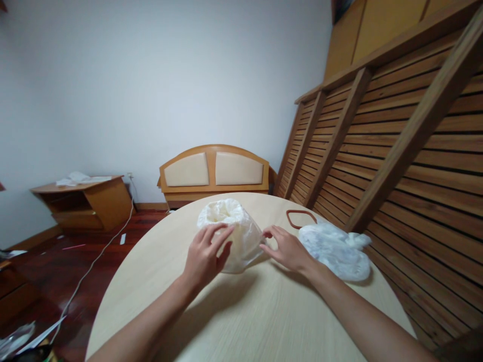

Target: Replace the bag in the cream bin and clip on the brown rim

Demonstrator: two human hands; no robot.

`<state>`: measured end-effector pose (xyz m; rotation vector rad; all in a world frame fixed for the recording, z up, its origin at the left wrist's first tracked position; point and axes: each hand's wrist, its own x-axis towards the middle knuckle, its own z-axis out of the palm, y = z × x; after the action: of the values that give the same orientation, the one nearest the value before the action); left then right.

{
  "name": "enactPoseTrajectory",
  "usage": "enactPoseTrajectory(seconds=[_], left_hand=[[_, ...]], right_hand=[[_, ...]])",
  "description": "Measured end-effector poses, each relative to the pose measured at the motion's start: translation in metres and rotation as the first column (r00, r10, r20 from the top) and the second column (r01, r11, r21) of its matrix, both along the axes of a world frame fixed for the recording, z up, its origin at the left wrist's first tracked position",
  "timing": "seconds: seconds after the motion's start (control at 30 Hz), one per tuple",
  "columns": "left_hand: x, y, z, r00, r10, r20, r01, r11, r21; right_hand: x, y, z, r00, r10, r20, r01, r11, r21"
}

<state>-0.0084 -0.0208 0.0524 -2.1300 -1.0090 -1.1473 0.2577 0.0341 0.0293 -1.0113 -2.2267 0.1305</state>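
Observation:
A pale, cream-looking bin (237,249) stands on the round table, covered by a thin white plastic bag (247,226) that is bunched around its open top. In front of the bin's left side is my left hand (207,251), its fingers curved and apart with nothing in them. My right hand (283,246) pinches the bag where it sticks out in a loose corner to the right of the bin. Just beyond my right hand lies a brown rounded-square ring (301,212), partly under a crumpled translucent plastic bundle (335,251).
The round table (287,322) has a light wood top. A slatted wooden frame (377,151) leans along the right side. Behind stands a headboard (215,188). A low cabinet (86,206) and a white cable (96,264) are on the left.

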Motion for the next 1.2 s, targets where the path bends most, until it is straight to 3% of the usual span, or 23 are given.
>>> enactPoseTrajectory(seconds=[0.1, 0.2, 0.37, 0.5, 0.73, 0.97, 1.2], left_hand=[[-0.017, 0.013, 0.004, 0.995, 0.067, 0.079, -0.067, 0.998, -0.003], [-0.026, 0.025, -0.002, 0.991, 0.081, 0.107, -0.074, 0.995, -0.067], [-0.027, 0.036, -0.014, 0.979, 0.054, 0.196, -0.023, 0.988, -0.154], [-0.024, 0.036, -0.015, 0.972, 0.019, 0.235, 0.018, 0.987, -0.157], [-0.006, 0.016, -0.013, 0.992, -0.048, 0.121, 0.060, 0.993, -0.098], [0.013, -0.003, -0.017, 0.988, -0.147, -0.038, 0.146, 0.989, -0.035], [0.017, -0.006, -0.022, 0.978, -0.190, -0.090, 0.191, 0.982, -0.004]], right_hand=[[-0.007, 0.001, -0.008, 0.995, -0.058, -0.087, 0.051, 0.995, -0.084], [-0.011, 0.004, -0.015, 0.996, -0.031, -0.083, 0.018, 0.989, -0.149], [-0.013, 0.005, -0.016, 1.000, -0.001, -0.017, -0.001, 0.994, -0.112], [-0.015, 0.000, -0.009, 0.994, -0.065, -0.090, 0.056, 0.994, -0.098], [-0.016, -0.012, 0.009, 0.946, -0.101, -0.309, 0.072, 0.992, -0.104], [-0.016, -0.016, 0.013, 0.929, -0.098, -0.356, 0.057, 0.991, -0.123], [-0.016, -0.013, 0.014, 0.892, -0.104, -0.441, 0.031, 0.985, -0.169]])
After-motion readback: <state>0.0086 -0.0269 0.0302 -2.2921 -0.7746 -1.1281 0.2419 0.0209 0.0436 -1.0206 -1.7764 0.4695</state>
